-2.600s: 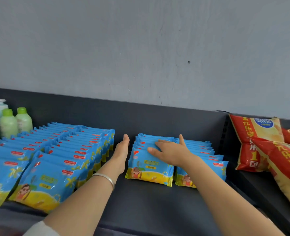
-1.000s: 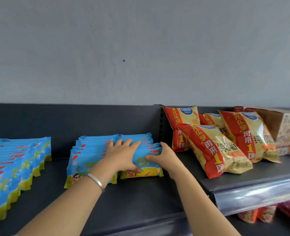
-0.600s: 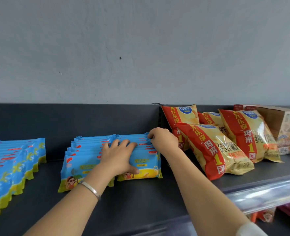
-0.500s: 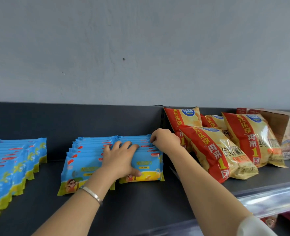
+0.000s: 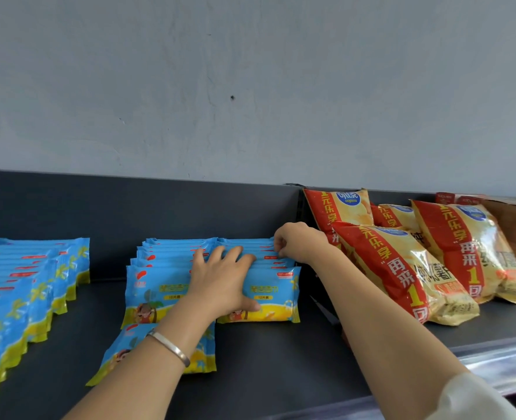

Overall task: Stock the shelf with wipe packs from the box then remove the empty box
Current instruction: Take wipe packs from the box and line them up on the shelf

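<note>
one wipe pack now lies loose at lower centre; left hand presses flat, right hand pinches rear packs.

Our dark shelf carries two rows of blue wipe packs under our left hand, further wipe packs left of it, and chip bags just right of our right hand.

Blue-and-yellow wipe packs on the dark shelf — two short rows and a stray.
We see the left row and right row side by side, packs overlapping and leaning back; one loose pack lies flat before the left row — a larger bank fills the shelf's left.
</note>
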